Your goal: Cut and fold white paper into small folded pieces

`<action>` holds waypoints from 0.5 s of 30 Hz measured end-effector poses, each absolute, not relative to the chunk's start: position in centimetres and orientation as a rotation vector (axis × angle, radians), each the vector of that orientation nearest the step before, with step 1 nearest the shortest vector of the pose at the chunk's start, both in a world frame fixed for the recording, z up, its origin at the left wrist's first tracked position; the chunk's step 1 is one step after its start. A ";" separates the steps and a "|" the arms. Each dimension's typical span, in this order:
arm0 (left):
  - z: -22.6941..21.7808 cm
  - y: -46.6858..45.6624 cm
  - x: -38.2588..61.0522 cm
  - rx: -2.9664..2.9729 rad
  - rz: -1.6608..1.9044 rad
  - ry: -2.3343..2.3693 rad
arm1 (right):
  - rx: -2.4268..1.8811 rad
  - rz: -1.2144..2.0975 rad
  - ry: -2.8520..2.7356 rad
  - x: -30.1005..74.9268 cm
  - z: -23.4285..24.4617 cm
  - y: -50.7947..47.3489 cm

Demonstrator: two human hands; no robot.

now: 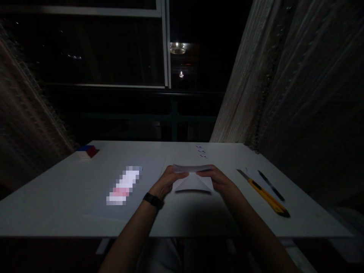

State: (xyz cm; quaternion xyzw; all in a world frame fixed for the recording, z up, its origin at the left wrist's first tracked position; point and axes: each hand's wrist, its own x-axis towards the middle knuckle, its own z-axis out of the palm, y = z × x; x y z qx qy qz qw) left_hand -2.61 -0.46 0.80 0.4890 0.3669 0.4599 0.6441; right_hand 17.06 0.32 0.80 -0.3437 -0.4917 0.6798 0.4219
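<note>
A folded white paper (pixel 192 181) lies on the white table (pixel 71 204) just in front of me, with a triangular flap pointing toward me. My left hand (pixel 166 181) pinches its upper left edge, and a black band sits on that wrist. My right hand (pixel 216 178) pinches the upper right edge, fingers closed over the fold. Both hands hold the top edge slightly lifted off the table.
A yellow utility knife (pixel 267 197) and a black pen (pixel 271 185) lie to the right, beside a metal ruler (pixel 243 174). A red and blue block (pixel 87 151) sits at the far left corner. A pixelated patch (pixel 124 185) covers something left of my hands. Curtains flank a dark window.
</note>
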 end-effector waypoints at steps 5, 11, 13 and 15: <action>0.8 -0.3 -2.6 1.077 0.999 0.916 | -0.912 1.631 -1.258 17.2 1.1 0.1; 0.9 0.2 -2.7 0.813 1.170 0.729 | -0.938 1.258 -1.087 16.7 0.2 1.3; 0.9 0.3 -2.7 0.735 1.167 0.756 | -0.945 1.039 -1.110 16.4 -0.2 1.6; 1.0 0.2 -2.6 0.745 1.113 0.806 | -0.941 0.915 -1.211 16.0 -0.4 1.5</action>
